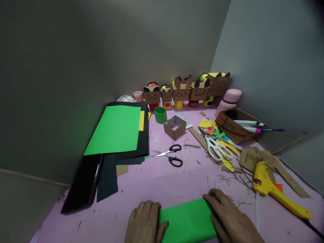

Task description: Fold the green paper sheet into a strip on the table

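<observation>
ok so the paper point(188, 221) between the left hand point(144, 221) and right hand point(229, 216) is loud green, solid, no print. Big sheet point(115, 130) up past the left hand? Same green, over black card point(107, 179). Tabletop point(162, 182) under both hands is pinky lilac. Off the right hand, yellow glue gun point(263, 179) with an orange trigger point(279, 187). Farthest from the hands, brown cardboard heads point(181, 95) with dark squiggly mouths.

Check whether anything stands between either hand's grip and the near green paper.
Nothing visible does: the left hand's grip and the right hand's grip touch the near green paper at opposite sides. The black-handled scissors lie beyond it, not between.
</observation>
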`<state>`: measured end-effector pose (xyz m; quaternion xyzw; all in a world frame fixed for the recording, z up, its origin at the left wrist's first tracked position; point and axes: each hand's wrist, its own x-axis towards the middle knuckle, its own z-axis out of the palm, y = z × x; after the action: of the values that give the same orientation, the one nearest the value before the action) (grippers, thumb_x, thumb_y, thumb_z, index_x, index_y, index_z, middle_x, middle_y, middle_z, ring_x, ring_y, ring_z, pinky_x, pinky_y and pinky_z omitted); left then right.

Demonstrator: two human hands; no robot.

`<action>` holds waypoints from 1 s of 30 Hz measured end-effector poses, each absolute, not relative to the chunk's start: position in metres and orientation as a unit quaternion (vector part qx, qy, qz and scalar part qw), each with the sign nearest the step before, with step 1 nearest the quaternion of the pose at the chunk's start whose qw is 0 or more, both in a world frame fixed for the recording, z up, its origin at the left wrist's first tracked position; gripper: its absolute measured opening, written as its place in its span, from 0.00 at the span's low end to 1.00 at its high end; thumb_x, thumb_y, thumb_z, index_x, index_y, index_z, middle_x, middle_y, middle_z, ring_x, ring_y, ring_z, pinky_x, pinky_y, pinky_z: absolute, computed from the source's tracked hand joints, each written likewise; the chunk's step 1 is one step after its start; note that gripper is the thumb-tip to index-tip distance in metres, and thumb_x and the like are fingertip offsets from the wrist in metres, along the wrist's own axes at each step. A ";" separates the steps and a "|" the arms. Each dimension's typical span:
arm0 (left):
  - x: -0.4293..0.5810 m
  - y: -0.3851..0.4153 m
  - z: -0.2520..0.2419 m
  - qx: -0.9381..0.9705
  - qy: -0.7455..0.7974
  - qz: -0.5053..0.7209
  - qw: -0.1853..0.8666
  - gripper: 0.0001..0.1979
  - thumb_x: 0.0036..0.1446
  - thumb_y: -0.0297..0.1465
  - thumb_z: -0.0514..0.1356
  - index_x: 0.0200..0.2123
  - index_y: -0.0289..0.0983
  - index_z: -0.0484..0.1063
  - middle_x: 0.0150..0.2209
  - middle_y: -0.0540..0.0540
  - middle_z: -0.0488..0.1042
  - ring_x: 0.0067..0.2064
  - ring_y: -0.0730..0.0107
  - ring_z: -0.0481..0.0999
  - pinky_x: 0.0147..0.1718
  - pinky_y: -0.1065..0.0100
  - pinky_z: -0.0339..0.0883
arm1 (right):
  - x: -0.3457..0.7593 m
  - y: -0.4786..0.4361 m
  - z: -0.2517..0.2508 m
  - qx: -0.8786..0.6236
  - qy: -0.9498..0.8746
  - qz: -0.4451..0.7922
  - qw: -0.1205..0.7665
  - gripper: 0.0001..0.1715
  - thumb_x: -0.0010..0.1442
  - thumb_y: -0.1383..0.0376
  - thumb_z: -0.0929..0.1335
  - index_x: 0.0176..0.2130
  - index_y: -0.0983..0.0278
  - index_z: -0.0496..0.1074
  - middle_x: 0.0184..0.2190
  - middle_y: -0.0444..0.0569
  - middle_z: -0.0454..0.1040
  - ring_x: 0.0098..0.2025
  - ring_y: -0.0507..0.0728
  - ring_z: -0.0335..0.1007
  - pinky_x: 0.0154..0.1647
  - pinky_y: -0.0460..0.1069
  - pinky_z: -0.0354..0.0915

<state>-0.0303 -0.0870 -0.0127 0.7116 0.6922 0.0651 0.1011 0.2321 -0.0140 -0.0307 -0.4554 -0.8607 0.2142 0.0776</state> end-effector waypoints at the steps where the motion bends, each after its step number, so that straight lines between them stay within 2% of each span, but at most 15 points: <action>1: -0.026 -0.083 -0.005 0.693 0.706 0.051 0.139 0.08 0.55 0.32 0.56 0.37 0.36 0.72 0.35 0.41 0.75 0.39 0.53 0.74 0.36 0.55 0.68 | 0.231 -0.013 -0.028 -0.451 -0.864 0.212 0.072 0.27 0.56 0.71 0.60 0.55 0.65 0.65 0.55 0.62 0.65 0.54 0.63 0.66 0.45 0.54 0.71; 6: -0.014 -0.074 0.019 0.628 0.743 0.035 0.227 0.06 0.51 0.26 0.56 0.33 0.33 0.70 0.37 0.39 0.73 0.41 0.50 0.71 0.39 0.53 0.62 | 0.222 -0.006 -0.010 -0.444 -0.865 0.230 0.048 0.28 0.51 0.75 0.60 0.53 0.70 0.64 0.55 0.64 0.63 0.55 0.64 0.62 0.50 0.56 0.67; 11: -0.016 -0.078 0.015 0.602 0.733 0.109 0.298 0.07 0.52 0.24 0.56 0.36 0.35 0.70 0.37 0.42 0.74 0.41 0.58 0.72 0.42 0.59 0.62 | 0.214 0.000 0.005 -0.450 -0.853 0.261 0.033 0.23 0.47 0.77 0.61 0.45 0.67 0.66 0.46 0.59 0.68 0.48 0.62 0.66 0.46 0.55 0.67; 14: -0.018 -0.080 0.013 0.625 0.709 0.130 0.299 0.05 0.54 0.25 0.55 0.32 0.36 0.70 0.35 0.43 0.75 0.40 0.61 0.72 0.40 0.62 0.63 | 0.216 0.001 0.007 -0.452 -0.848 0.273 0.039 0.28 0.46 0.77 0.61 0.49 0.68 0.64 0.46 0.59 0.67 0.48 0.63 0.65 0.48 0.57 0.65; 16: -0.020 -0.083 0.015 0.650 0.696 0.135 0.275 0.06 0.56 0.26 0.54 0.31 0.36 0.70 0.33 0.45 0.75 0.38 0.61 0.73 0.39 0.62 0.62 | 0.218 0.001 0.008 -0.441 -0.852 0.277 0.060 0.30 0.48 0.77 0.62 0.52 0.68 0.63 0.48 0.59 0.66 0.50 0.63 0.63 0.50 0.58 0.63; 21: -0.023 -0.094 0.030 0.713 0.649 0.170 0.205 0.09 0.60 0.30 0.51 0.31 0.38 0.71 0.29 0.47 0.74 0.33 0.64 0.72 0.35 0.63 0.60 | 0.224 -0.003 0.018 -0.373 -0.869 0.299 0.126 0.10 0.61 0.70 0.58 0.39 0.63 0.67 0.42 0.55 0.68 0.44 0.59 0.65 0.45 0.55 0.64; 24: -0.026 -0.097 0.037 0.695 0.659 0.197 0.212 0.08 0.58 0.29 0.53 0.30 0.38 0.71 0.29 0.47 0.75 0.33 0.65 0.72 0.37 0.62 0.59 | 0.226 -0.006 0.020 -0.363 -0.865 0.320 0.132 0.13 0.64 0.66 0.56 0.33 0.62 0.65 0.32 0.50 0.70 0.35 0.57 0.67 0.37 0.52 0.64; 27: -0.030 -0.097 0.035 0.602 0.707 0.242 0.281 0.06 0.54 0.30 0.56 0.27 0.38 0.72 0.28 0.47 0.75 0.34 0.63 0.71 0.36 0.63 0.59 | 0.228 -0.009 0.015 -0.394 -0.842 0.341 0.140 0.14 0.64 0.63 0.57 0.31 0.62 0.66 0.28 0.48 0.72 0.33 0.57 0.68 0.34 0.51 0.62; 30: -0.035 -0.098 0.023 0.452 0.715 0.351 0.401 0.07 0.49 0.33 0.60 0.24 0.36 0.72 0.24 0.50 0.71 0.29 0.67 0.67 0.29 0.68 0.57 | 0.232 -0.010 0.003 -0.426 -0.808 0.376 0.156 0.14 0.63 0.60 0.58 0.31 0.62 0.67 0.27 0.46 0.72 0.31 0.56 0.68 0.31 0.49 0.61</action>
<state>-0.0351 -0.0975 0.0229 0.4519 0.7149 0.3515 0.4015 0.2318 -0.0104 0.0029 -0.4262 -0.8081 0.3755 0.1557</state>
